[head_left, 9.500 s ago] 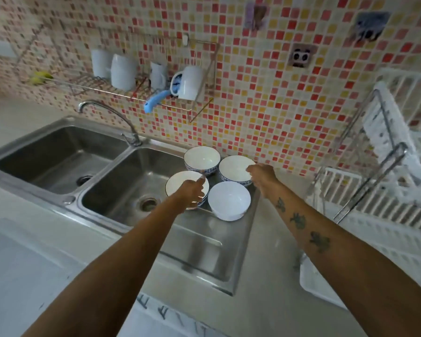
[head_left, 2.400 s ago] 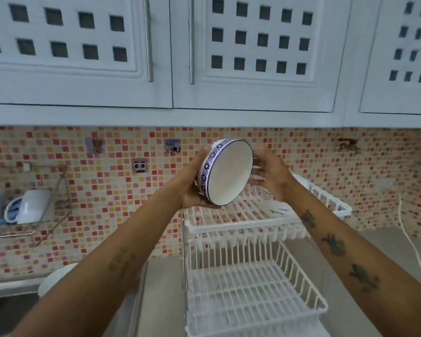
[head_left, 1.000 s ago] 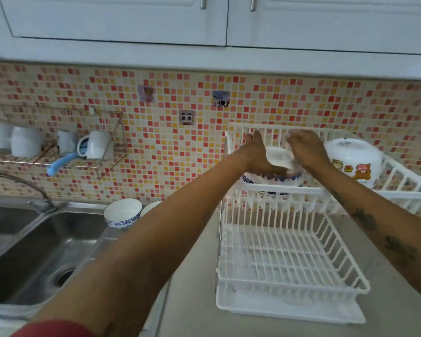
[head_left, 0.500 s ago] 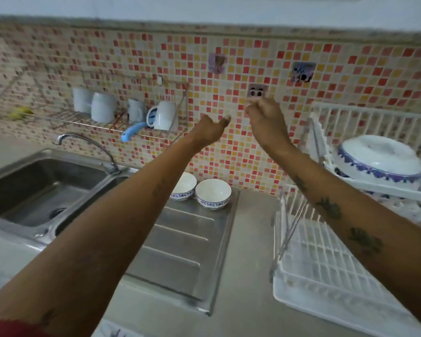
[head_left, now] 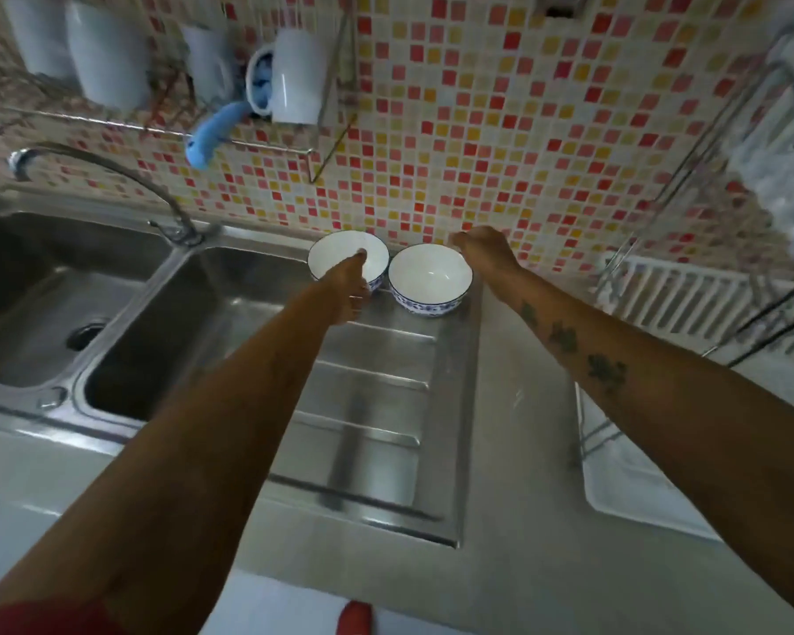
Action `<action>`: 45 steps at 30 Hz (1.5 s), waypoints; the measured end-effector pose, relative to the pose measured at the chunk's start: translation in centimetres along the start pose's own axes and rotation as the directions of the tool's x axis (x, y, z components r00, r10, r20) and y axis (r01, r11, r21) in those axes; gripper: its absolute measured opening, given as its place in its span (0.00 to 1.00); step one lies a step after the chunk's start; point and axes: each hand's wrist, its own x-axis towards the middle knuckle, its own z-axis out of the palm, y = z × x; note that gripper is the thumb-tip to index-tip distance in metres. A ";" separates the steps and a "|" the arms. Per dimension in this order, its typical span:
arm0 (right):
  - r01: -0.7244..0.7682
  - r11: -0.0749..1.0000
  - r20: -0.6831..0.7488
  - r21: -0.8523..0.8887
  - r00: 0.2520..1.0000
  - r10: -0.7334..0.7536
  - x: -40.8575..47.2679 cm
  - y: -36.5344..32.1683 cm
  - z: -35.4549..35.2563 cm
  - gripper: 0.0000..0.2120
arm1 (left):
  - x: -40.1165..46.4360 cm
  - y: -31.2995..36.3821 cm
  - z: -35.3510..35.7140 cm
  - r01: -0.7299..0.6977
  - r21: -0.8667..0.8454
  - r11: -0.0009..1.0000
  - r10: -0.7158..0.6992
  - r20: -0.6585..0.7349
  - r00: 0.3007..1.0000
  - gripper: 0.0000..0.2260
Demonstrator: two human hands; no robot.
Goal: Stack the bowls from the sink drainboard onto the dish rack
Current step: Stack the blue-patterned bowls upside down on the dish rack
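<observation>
**Hands reach the last two bowls**

Both hands have dropped from in front of the tiled wall to the drainboard (head_left: 372,396) set in the desk (head_left: 514,451). Nearest, the forearms stretch forward. Left hand (head_left: 347,286) overlaps the left bowl (head_left: 340,249), thumb over its rim, grip unclear. Right hand (head_left: 484,247) hovers loosely curled, grasping nothing, just beside the right bowl (head_left: 429,277). Dish rack (head_left: 688,295) stands right.

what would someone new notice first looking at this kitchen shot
Two white bowls with blue patterned sides, the left bowl and the right bowl, sit side by side at the back of the steel drainboard. The left hand and right hand reach toward them, before a bright red-and-yellow mosaic wall.
</observation>
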 end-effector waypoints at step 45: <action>0.191 0.954 -0.201 0.229 0.969 -0.146 -4.3 -3.2 -3.9 0.28 | -3.1 4.3 5.1 0.062 -0.710 0.701 0.206 0.284 0.936 0.31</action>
